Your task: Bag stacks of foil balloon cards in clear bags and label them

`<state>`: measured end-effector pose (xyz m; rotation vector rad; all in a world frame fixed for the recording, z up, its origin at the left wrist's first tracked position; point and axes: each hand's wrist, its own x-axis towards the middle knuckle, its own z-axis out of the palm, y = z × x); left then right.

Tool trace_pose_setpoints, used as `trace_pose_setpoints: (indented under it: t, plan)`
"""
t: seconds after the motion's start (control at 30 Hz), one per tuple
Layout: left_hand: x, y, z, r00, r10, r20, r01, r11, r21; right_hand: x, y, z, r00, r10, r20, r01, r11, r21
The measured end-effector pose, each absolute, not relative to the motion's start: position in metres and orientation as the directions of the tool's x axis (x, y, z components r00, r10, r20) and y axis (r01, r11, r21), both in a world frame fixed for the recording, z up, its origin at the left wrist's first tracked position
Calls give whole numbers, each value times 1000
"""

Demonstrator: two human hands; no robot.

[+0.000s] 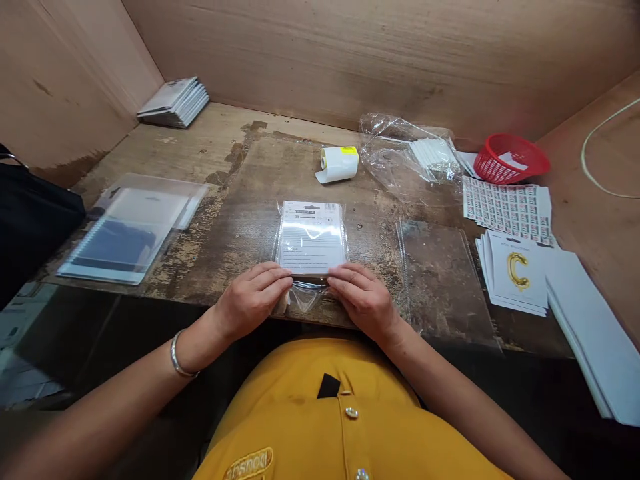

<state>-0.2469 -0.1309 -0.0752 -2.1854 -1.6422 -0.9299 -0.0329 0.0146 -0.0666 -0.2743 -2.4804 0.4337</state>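
Observation:
My left hand point(253, 298) and my right hand point(363, 301) meet at the near edge of the worn wooden table point(240, 267). Between them, they pinch the lower edge of a white printed card pack point(311, 238) inside a clear plastic sleeve point(305, 298). The loose end of the sleeve hangs crumpled below the card, partly behind my fingers. My fingers cover the card's bottom edge. A silver bangle point(184, 355) circles my left wrist.
Nearby lie a flat clear sleeve point(440, 280) and a white label roll point(339, 164). Further right are a plastic bag of white packets point(410, 150), a red basket point(510, 159), a printed label sheet point(507, 210), gold-letter cards point(515, 270) and white packs point(590, 333). Wooden walls surround the table.

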Motion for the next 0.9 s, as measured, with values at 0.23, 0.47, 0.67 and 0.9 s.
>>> trace_pose_setpoints:
  t: [0.23, 0.47, 0.67, 0.9]
  plan:
    - [-250, -129, -65, -91, 874, 477, 841, -189, 507, -39, 19, -56, -770, 550, 322, 168, 663, -730]
    - [-263, -108, -52, -388, 921, 22, 478, 181, 860, -57, 33, -56, -617, 786, 41, 292, 277, -916]
    - [-271, -94, -54, -469, 836, -284, 23, 333, 943, -72, 41, -59, -548, 831, -91, 292, 89, -952]
    - [-270, -84, -62, -500, 775, -387, -123, 379, 917, -73, 43, -63, -548, 831, -95, 360, 132, -923]
